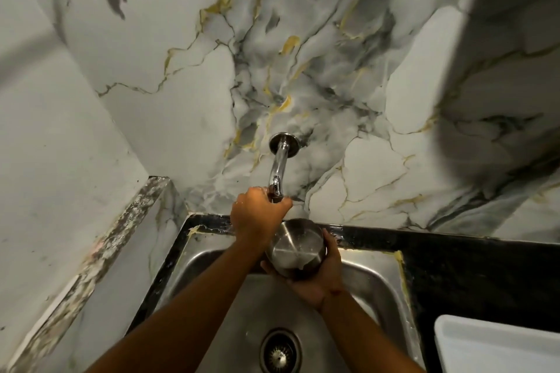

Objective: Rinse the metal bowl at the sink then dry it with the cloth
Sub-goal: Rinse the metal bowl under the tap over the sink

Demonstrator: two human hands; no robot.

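Note:
My right hand [315,281] cups a small metal bowl [295,247] from below and holds it over the back of the steel sink [372,278], under the tap. The bowl's open side faces me and a little water sits in it. My left hand [257,215] reaches above the bowl and is closed around the handle at the end of the chrome wall tap [278,166]. No cloth is in view.
A drain strainer [280,353] sits at the sink's bottom. Black countertop [472,275] runs to the right, with a white tray [500,345] at the lower right corner. Marble wall tiles rise behind, and a marble ledge [121,236] borders the sink's left.

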